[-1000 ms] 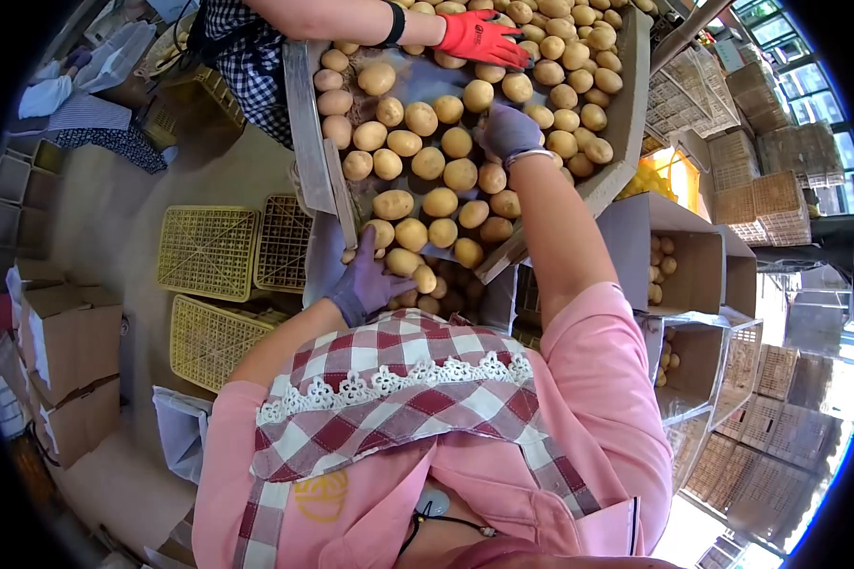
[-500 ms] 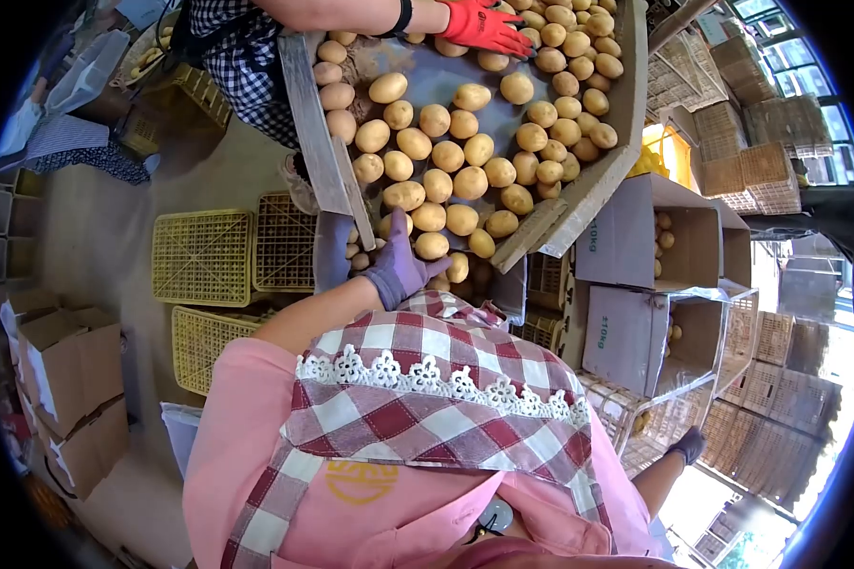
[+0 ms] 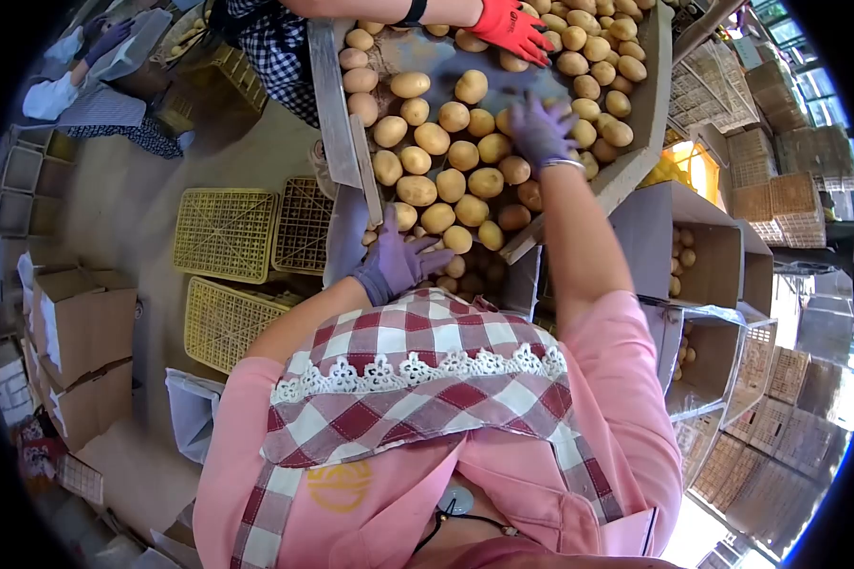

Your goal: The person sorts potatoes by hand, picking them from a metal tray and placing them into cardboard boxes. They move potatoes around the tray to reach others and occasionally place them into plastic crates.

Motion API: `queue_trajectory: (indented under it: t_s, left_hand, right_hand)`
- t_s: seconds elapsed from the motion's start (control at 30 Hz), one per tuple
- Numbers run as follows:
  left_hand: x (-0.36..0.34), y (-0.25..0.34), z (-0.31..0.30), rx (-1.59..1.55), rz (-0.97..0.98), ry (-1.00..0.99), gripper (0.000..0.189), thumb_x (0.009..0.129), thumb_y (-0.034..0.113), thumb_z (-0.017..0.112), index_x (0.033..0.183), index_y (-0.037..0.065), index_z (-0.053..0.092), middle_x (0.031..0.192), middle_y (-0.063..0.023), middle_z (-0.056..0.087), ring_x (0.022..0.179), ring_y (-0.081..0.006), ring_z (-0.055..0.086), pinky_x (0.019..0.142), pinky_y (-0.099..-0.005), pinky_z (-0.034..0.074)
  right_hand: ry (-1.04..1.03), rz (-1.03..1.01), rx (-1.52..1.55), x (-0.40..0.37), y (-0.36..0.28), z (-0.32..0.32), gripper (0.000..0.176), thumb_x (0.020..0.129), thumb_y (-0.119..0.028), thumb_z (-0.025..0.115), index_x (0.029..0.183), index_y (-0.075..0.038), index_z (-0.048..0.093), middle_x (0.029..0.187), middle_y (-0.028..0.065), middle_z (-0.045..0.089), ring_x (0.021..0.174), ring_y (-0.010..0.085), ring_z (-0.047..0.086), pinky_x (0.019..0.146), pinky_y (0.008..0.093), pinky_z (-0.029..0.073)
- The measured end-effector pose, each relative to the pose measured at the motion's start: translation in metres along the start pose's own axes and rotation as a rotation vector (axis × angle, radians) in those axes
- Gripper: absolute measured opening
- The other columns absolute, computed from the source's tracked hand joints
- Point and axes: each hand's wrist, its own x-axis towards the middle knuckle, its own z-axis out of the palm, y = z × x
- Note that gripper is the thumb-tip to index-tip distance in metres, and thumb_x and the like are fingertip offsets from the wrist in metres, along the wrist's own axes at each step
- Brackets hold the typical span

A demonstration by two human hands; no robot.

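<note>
Many potatoes (image 3: 463,155) lie on a wooden-sided sorting table (image 3: 342,123) whose narrow end points toward me. My left hand (image 3: 399,258), in a purple glove, is at that narrow end with its fingers spread, beside the nearest potatoes. Just below it, more potatoes (image 3: 455,266) sit in a shadowed container, partly hidden by my apron. My right hand (image 3: 544,133), gloved in purple too and slightly blurred, reaches over the right part of the table. Its fingers are apart, touching or just above the potatoes there, and I see nothing gripped.
A co-worker's red-gloved hand (image 3: 514,30) is over the far end of the table. Yellow crates (image 3: 226,234) stand on the floor at left, near cardboard boxes (image 3: 90,332). At right are open cartons (image 3: 702,251) with potatoes. Another person (image 3: 114,114) is at far left.
My right hand has come from the cartons' side at lower right up onto the potatoes. My left hand stays at the narrow end, fingers more spread. Some potatoes have shifted toward me.
</note>
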Motion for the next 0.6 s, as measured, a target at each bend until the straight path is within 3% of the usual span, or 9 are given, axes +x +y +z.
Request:
queue_trajectory:
  t_s: [0.1,0.13,0.23,0.3,0.37,0.43,0.5,0.57,0.6]
  left_hand:
    - [-0.001,0.002,-0.009,-0.034,-0.040,-0.015,0.095,0.083,0.074,0.038,0.146,0.009,0.009,0.147,-0.0219,0.023,0.125,-0.0436,0.041,0.103,-0.0492,0.037]
    - [0.004,0.001,-0.011,-0.045,-0.018,0.020,0.094,0.084,0.072,0.039,0.145,0.007,0.010,0.147,-0.0229,0.020,0.128,-0.0463,0.035,0.106,-0.0526,0.033]
    - [0.014,-0.001,-0.022,0.016,0.101,-0.277,0.092,0.085,0.071,0.038,0.145,0.006,0.011,0.148,-0.0181,0.019,0.130,-0.0418,0.033,0.108,-0.0512,0.031]
    - [0.008,0.001,-0.005,-0.062,0.046,-0.067,0.092,0.083,0.075,0.034,0.145,0.008,0.018,0.147,-0.0185,0.025,0.135,-0.0365,0.027,0.108,-0.0467,0.030]
    - [-0.006,0.007,0.016,-0.236,-0.108,0.068,0.092,0.084,0.075,0.032,0.145,0.008,0.018,0.146,-0.0173,0.026,0.134,-0.0351,0.029,0.109,-0.0469,0.030]
    - [0.012,0.004,-0.003,-0.124,-0.063,-0.053,0.099,0.079,0.079,0.035,0.145,0.008,0.016,0.147,-0.0160,0.025,0.135,-0.0347,0.028,0.110,-0.0482,0.027]
    - [0.018,-0.002,-0.012,0.029,0.014,-0.205,0.103,0.076,0.081,0.036,0.146,0.008,0.015,0.148,-0.0161,0.023,0.136,-0.0357,0.026,0.111,-0.0482,0.027]
    - [0.025,0.000,-0.014,-0.037,-0.068,-0.105,0.106,0.075,0.082,0.037,0.145,0.006,0.015,0.148,-0.0170,0.022,0.135,-0.0367,0.027,0.111,-0.0486,0.027]
    - [0.021,0.002,-0.008,-0.057,-0.088,-0.038,0.105,0.075,0.082,0.036,0.145,0.006,0.016,0.148,-0.0169,0.023,0.134,-0.0366,0.028,0.111,-0.0487,0.028]
  right_hand:
    - [0.166,-0.299,0.077,-0.048,-0.071,0.039,0.071,0.084,-0.054,0.051,0.142,-0.019,0.033,0.150,0.0168,0.024,0.138,0.0410,0.019,0.102,0.0700,0.016]
    - [0.107,-0.467,0.117,-0.071,-0.076,0.053,0.069,0.084,-0.050,0.053,0.142,-0.017,0.034,0.150,0.0169,0.024,0.138,0.0401,0.020,0.103,0.0691,0.016]
    - [0.043,-0.783,0.148,-0.138,-0.054,0.061,0.063,0.082,-0.036,0.056,0.139,-0.015,0.037,0.148,0.0165,0.027,0.137,0.0375,0.024,0.104,0.0662,0.019]
    - [-0.146,-0.778,0.257,-0.153,-0.027,0.049,0.058,0.082,-0.029,0.057,0.136,-0.014,0.041,0.146,0.0166,0.031,0.135,0.0355,0.030,0.106,0.0602,0.022]
    - [0.063,-0.715,0.323,-0.157,-0.015,0.039,0.055,0.078,-0.019,0.059,0.131,-0.011,0.046,0.135,0.0158,0.045,0.121,0.0359,0.046,0.099,0.0478,0.039]
    - [0.017,-0.787,0.343,-0.151,-0.024,0.042,0.057,0.076,-0.019,0.061,0.130,-0.013,0.046,0.129,0.0145,0.051,0.110,0.0335,0.055,0.088,0.0446,0.046]
    - [0.110,-0.823,0.030,-0.144,-0.052,0.045,0.060,0.073,-0.024,0.066,0.129,-0.018,0.045,0.102,0.0094,0.060,0.091,0.0267,0.061,0.069,0.0416,0.049]
    - [-0.173,-0.712,-0.116,-0.121,-0.073,0.046,0.063,0.071,-0.026,0.067,0.130,-0.021,0.045,0.089,0.0098,0.060,0.081,0.0269,0.062,0.064,0.0425,0.048]
    - [-0.177,-0.730,-0.052,-0.113,-0.070,0.046,0.064,0.071,-0.024,0.066,0.131,-0.022,0.045,0.091,0.0115,0.061,0.081,0.0277,0.063,0.065,0.0415,0.049]
